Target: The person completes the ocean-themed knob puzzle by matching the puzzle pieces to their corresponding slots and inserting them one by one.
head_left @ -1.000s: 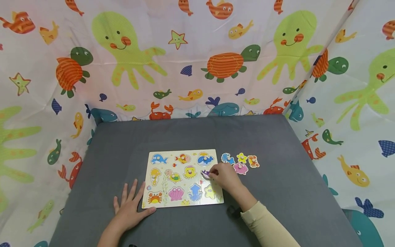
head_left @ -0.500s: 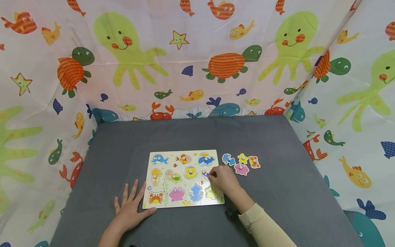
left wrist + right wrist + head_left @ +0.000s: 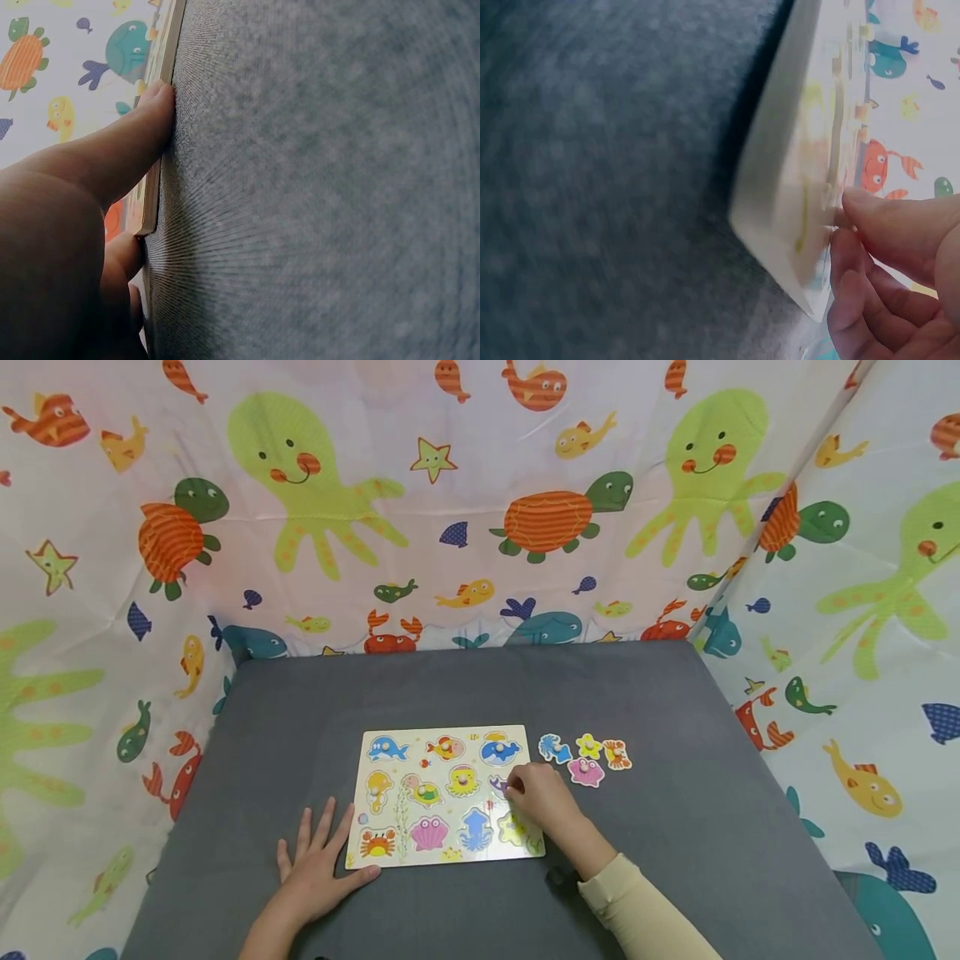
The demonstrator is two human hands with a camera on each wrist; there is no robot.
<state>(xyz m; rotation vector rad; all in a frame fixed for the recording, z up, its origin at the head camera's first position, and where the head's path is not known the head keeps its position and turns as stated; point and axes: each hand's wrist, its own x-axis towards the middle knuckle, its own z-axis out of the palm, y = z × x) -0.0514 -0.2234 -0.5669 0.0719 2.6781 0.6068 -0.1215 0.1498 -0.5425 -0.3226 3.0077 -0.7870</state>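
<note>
A wooden peg puzzle board (image 3: pixel 405 852) with sea animal pictures lies on the table. At its right side my right hand (image 3: pixel 547 797) pinches the knob of a purple puzzle piece (image 3: pixel 497 785) between thumb and fingers. The piece lies at its spot on the board, partly hidden by the fingers. In the right wrist view the thumb (image 3: pixel 896 229) and fingertips meet just over the board face. My left hand (image 3: pixel 315 868) lies with fingers spread at the lower left corner. Its thumb (image 3: pixel 131 139) rests on the board's near edge.
To the right of the board lie several loose pieces: a blue piece (image 3: pixel 554 748), a yellow star (image 3: pixel 588 745), an orange piece (image 3: pixel 617 754) and a pink piece (image 3: pixel 586 771). A grey cloth (image 3: pixel 450 685) covers the table, and a printed curtain (image 3: pixel 450 418) stands behind.
The purple piece and my right hand have shifted slightly; the piece now looks flatter on the board. My left hand stays in place.
</note>
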